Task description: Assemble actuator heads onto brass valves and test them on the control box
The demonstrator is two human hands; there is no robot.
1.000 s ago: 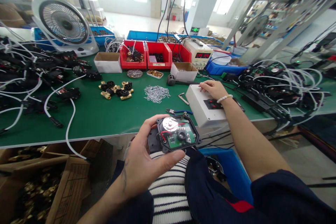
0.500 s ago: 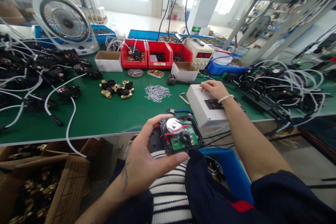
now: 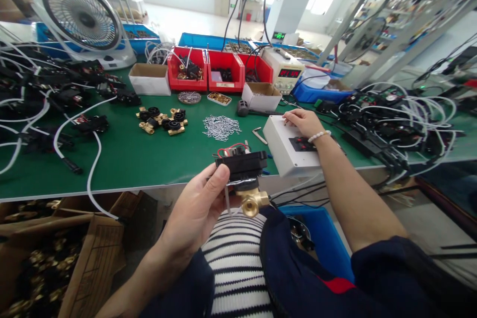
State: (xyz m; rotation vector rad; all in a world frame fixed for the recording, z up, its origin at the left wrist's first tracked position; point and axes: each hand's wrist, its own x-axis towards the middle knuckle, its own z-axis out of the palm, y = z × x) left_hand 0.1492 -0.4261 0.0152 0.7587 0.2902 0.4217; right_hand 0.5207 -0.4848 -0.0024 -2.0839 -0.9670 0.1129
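My left hand (image 3: 196, 213) is closed around a black valve housing (image 3: 244, 166) with red wires on top and a brass fitting (image 3: 253, 202) underneath, held level over my lap in front of the table edge. My right hand (image 3: 302, 121) rests on top of a white test box (image 3: 286, 151) with a black switch panel, fingers curled down on its far end. A white bead bracelet circles that wrist.
On the green table (image 3: 141, 159) lie brass and black valves (image 3: 162, 121), a pile of metal clips (image 3: 221, 126), red bins (image 3: 219, 69), a power supply (image 3: 286, 74), a fan (image 3: 80, 15) and tangled white cables. Cardboard boxes of brass parts (image 3: 44, 258) sit below left.
My left hand has tipped the valve housing from face-up to side-on, so the circuit board is hidden and the brass fitting shows beneath. My right hand has stayed on the white box.
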